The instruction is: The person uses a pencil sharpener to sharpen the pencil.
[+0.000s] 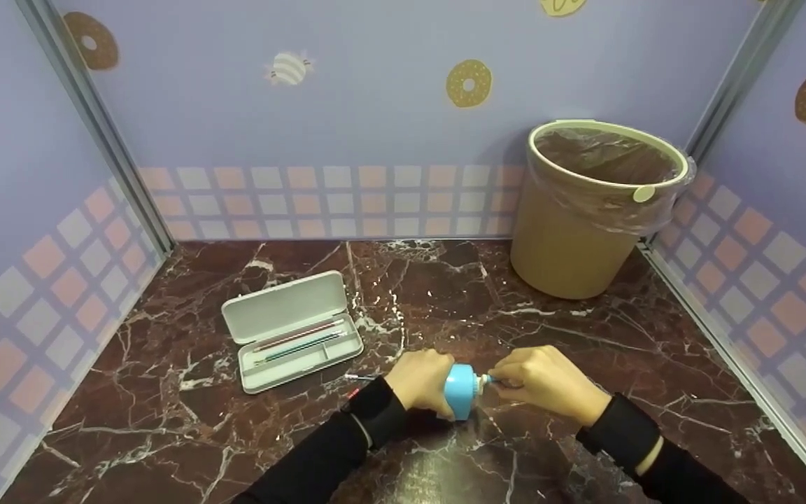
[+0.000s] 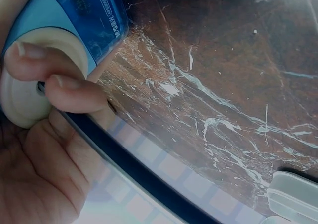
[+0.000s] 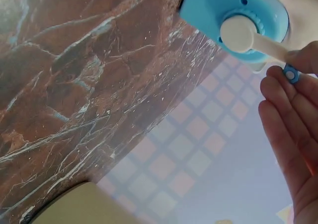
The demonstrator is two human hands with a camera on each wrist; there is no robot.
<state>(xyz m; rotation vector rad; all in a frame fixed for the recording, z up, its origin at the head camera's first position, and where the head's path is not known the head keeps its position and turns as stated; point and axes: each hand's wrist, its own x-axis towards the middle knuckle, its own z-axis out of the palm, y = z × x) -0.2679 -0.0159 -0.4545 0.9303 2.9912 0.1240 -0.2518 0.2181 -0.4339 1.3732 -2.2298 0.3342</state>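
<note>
1. The left hand (image 1: 417,381) gripped the blue sharpener (image 1: 459,392) round its body, with fingertips lapping over the cream disc (image 2: 20,105) on the sharpener's left face
2. The right hand (image 1: 543,381) pinched the blue knob (image 3: 291,74) at the end of the cream crank (image 3: 271,46), on the sharpener's right face
3. A dark shaft (image 2: 134,167), probably a pencil, extended from the disc side, left of the sharpener; how deep it was seated could not be told
4. The step in hand was judged to be cranking; good practice called for a firm left hold, the shaft in line with the disc's hole, and slow, even turns without tilting the sharpener
5. The sharpener was over the marbled table (image 1: 165,420); whether its base touched could not be told
6. Left of the sharpener and farther off, the pencil case (image 1: 284,308) stood with lid raised, holding pencils (image 1: 298,348)
7. Right of the sharpener and farther off stood the lined bin (image 1: 564,245)
</note>
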